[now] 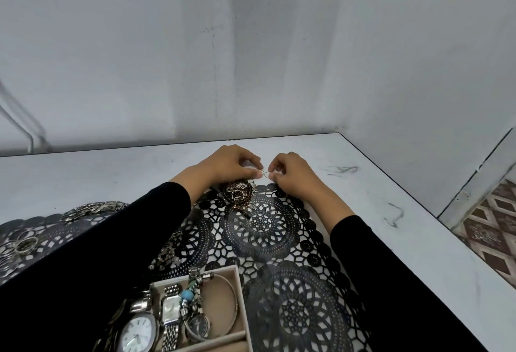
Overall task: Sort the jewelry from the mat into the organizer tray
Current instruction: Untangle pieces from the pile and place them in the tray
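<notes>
Head: ring (pixel 267 174) between left grip (pixel 232 164), right grip (pixel 293 173)

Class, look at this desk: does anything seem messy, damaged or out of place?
Dark scribble marks stain the white table's right side; chains lie knotted in a heap at the mat's far edge.

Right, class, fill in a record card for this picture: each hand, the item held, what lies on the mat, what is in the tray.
left hand: pinches the thin hoop
right hand: pinches the same hoop, opposite side
mat: black, lace-patterned; tangled jewelry pile at its far end, rings at left
organizer tray: beige; holds watches, a bangle, a beaded bracelet
</notes>
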